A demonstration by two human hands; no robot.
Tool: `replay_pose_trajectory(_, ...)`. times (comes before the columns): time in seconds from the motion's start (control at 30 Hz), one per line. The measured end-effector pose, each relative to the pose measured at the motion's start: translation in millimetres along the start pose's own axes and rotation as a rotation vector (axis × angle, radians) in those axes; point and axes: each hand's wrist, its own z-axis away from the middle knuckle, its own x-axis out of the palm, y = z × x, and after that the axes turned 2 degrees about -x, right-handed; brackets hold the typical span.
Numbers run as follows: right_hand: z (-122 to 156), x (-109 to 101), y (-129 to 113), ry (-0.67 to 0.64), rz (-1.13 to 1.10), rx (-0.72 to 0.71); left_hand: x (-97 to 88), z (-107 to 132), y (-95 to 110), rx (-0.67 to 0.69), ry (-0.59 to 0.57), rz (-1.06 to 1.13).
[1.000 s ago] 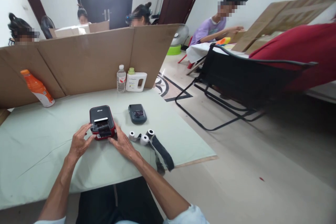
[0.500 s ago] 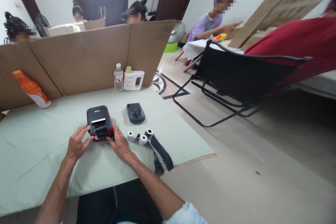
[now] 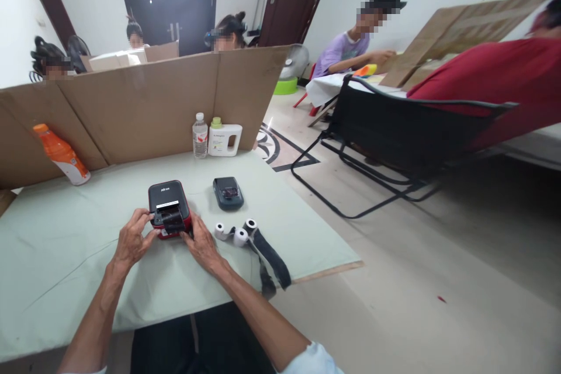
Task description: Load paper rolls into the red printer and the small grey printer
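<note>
A black and red portable label printer (image 3: 168, 194) lies on the pale green table cover, with a dark strip and a white edge showing at its front slot. My left hand (image 3: 132, 238) grips its left front corner, thumb at the front and fingers on the side. Along the right side, my right hand (image 3: 202, 243) holds it with fingers against the case and thumb at the front edge. To the right lies a smaller dark printer (image 3: 228, 193). Nearer me are small white paper rolls (image 3: 240, 238) and a dark unrolled strip (image 3: 270, 254) that hangs over the table edge.
A cardboard screen (image 3: 144, 105) stands along the table's far side. Before it are an orange bottle (image 3: 61, 155), a clear water bottle (image 3: 200, 137) and a white jug (image 3: 224, 141). A black folding chair (image 3: 394, 128) stands right. Several people sit beyond.
The view has tilted slightly, so everything sits a little lower in the picture. Both hands remain on the printer. The person in purple has lowered a hand.
</note>
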Motion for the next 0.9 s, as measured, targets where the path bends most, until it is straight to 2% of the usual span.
replay_pose_trajectory(0.2, 1.0, -0.2, 0.1, -0.008, -0.007, 0.001, -3.4, -0.5, 7.3, -0.053, -0.059, -0.043)
replay_pose_trajectory(0.47, -1.7, -0.6, 1.4, -0.024, -0.016, -0.012, 2.3, 3.3, 7.3, -0.079, -0.017, 0.032)
replay_pose_trajectory(0.7, -0.6, -2.1, -0.4, -0.029, -0.027, -0.015, -7.4, -12.6, 10.3, -0.040, -0.055, -0.003)
replay_pose_trajectory(0.9, -0.7, -1.7, 0.2, -0.011, -0.030, -0.013, 5.1, -25.7, 15.6, 0.009, -0.126, -0.052)
